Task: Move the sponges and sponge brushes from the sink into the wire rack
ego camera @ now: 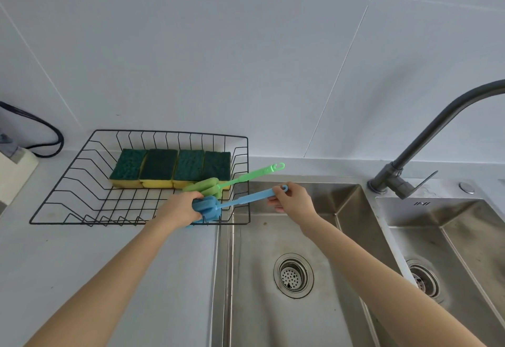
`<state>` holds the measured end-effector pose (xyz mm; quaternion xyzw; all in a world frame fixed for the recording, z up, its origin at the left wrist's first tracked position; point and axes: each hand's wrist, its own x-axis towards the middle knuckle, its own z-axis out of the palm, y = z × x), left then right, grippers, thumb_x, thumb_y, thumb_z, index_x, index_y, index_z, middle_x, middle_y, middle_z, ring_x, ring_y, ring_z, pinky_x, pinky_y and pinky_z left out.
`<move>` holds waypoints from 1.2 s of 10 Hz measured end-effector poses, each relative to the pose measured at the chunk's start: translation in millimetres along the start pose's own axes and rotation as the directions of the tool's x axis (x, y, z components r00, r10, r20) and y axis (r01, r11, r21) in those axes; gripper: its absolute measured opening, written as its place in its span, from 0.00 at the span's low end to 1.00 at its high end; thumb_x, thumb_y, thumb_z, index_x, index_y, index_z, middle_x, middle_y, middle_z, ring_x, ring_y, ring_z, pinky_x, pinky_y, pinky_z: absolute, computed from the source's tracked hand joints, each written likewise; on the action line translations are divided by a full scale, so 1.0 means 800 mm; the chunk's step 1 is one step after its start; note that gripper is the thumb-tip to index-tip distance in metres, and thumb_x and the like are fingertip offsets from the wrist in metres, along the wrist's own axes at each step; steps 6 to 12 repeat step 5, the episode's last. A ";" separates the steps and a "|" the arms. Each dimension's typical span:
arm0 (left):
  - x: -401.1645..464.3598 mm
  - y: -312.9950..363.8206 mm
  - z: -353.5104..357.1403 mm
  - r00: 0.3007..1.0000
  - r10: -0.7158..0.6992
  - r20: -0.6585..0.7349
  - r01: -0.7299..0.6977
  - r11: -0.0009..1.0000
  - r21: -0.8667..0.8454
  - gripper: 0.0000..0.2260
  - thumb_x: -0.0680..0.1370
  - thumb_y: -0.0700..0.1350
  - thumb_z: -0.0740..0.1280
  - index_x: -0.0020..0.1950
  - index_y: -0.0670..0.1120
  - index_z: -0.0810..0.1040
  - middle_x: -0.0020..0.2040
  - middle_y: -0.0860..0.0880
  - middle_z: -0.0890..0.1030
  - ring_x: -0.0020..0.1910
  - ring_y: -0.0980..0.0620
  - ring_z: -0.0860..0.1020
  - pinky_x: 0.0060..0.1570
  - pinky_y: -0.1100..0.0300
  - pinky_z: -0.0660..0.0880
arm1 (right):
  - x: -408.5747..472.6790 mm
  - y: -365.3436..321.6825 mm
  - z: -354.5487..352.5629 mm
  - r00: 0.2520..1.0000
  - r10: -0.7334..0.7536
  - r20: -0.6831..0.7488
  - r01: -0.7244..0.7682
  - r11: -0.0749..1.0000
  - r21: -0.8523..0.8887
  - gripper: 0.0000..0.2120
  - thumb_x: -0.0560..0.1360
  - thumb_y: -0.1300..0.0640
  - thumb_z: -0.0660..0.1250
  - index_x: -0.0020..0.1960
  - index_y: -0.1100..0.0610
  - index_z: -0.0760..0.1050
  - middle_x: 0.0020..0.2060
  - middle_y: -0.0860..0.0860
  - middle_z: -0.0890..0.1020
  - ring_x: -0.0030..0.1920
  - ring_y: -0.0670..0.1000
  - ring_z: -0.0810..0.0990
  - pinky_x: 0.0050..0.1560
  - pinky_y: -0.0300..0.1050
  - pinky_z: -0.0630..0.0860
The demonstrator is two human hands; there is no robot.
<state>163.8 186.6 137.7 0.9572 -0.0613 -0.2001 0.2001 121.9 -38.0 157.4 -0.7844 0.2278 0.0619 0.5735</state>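
Guiding the blue plastic-handled sponge brush (218,206) into the black wire rack (82,191) on the counter (82,251), the left hand (180,208) is closing around its foam head while the right hand (293,199) is pinching the handle's hooked end, steering it alongside the green sponge brush (213,185). Four green-and-yellow sponges (172,167) are lining the back; the steel sink (300,237) is looking empty.

- Wire rack (68,182) on the bench (109,264), left of the sink (259,305).
- Four sponges (170,167) in a row along the rack's back.
- One sponge brush (232,181) before the sponges, handle out over the rack's right rim.
- Second sponge brush (240,201) just before the first, between left hand (179,208) and right hand (293,200).
- Faucet (426,141) behind the sink, at right.
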 end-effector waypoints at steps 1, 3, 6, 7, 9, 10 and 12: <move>-0.002 -0.002 -0.004 0.998 0.018 0.058 -0.017 1.000 -0.019 0.24 0.74 0.41 0.67 0.69 0.44 0.67 0.67 0.43 0.73 0.63 0.44 0.72 0.61 0.53 0.70 | -0.001 -0.009 -0.002 0.999 -0.023 -0.035 0.019 0.992 -0.129 0.08 0.79 0.59 0.60 0.56 0.59 0.73 0.48 0.56 0.78 0.38 0.47 0.77 0.35 0.33 0.72; -0.010 -0.008 -0.012 0.996 0.028 0.086 -0.019 0.994 -0.106 0.25 0.76 0.46 0.65 0.72 0.44 0.62 0.70 0.45 0.69 0.68 0.47 0.69 0.65 0.55 0.67 | -0.009 -0.026 -0.008 0.999 -0.007 0.048 0.021 0.953 -0.303 0.21 0.79 0.54 0.59 0.71 0.58 0.63 0.61 0.56 0.74 0.51 0.52 0.75 0.45 0.37 0.71; -0.023 0.009 -0.019 0.998 0.049 -0.026 -0.050 0.997 -0.063 0.24 0.78 0.49 0.61 0.72 0.44 0.61 0.71 0.45 0.68 0.68 0.48 0.69 0.66 0.55 0.67 | -0.018 -0.034 -0.025 0.994 0.016 0.110 0.045 0.849 -0.527 0.32 0.79 0.50 0.59 0.75 0.62 0.50 0.72 0.59 0.64 0.70 0.58 0.67 0.68 0.50 0.66; -0.023 0.009 -0.019 0.998 0.049 -0.026 -0.050 0.997 -0.063 0.24 0.78 0.49 0.61 0.72 0.44 0.61 0.71 0.45 0.68 0.68 0.48 0.69 0.66 0.55 0.67 | -0.018 -0.034 -0.025 0.994 0.016 0.110 0.045 0.849 -0.527 0.32 0.79 0.50 0.59 0.75 0.62 0.50 0.72 0.59 0.64 0.70 0.58 0.67 0.68 0.50 0.66; -0.023 0.009 -0.019 0.998 0.049 -0.026 -0.050 0.997 -0.063 0.24 0.78 0.49 0.61 0.72 0.44 0.61 0.71 0.45 0.68 0.68 0.48 0.69 0.66 0.55 0.67 | -0.018 -0.034 -0.025 0.994 0.016 0.110 0.045 0.849 -0.527 0.32 0.79 0.50 0.59 0.75 0.62 0.50 0.72 0.59 0.64 0.70 0.58 0.67 0.68 0.50 0.66; -0.023 0.009 -0.019 0.998 0.049 -0.026 -0.050 0.997 -0.063 0.24 0.78 0.49 0.61 0.72 0.44 0.61 0.71 0.45 0.68 0.68 0.48 0.69 0.66 0.55 0.67 | -0.018 -0.034 -0.025 0.994 0.016 0.110 0.045 0.849 -0.527 0.32 0.79 0.50 0.59 0.75 0.62 0.50 0.72 0.59 0.64 0.70 0.58 0.67 0.68 0.50 0.66; -0.023 0.009 -0.019 0.998 0.049 -0.026 -0.050 0.997 -0.063 0.24 0.78 0.49 0.61 0.72 0.44 0.61 0.71 0.45 0.68 0.68 0.48 0.69 0.66 0.55 0.67 | -0.018 -0.034 -0.025 0.994 0.016 0.110 0.045 0.849 -0.527 0.32 0.79 0.50 0.59 0.75 0.62 0.50 0.72 0.59 0.64 0.70 0.58 0.67 0.68 0.50 0.66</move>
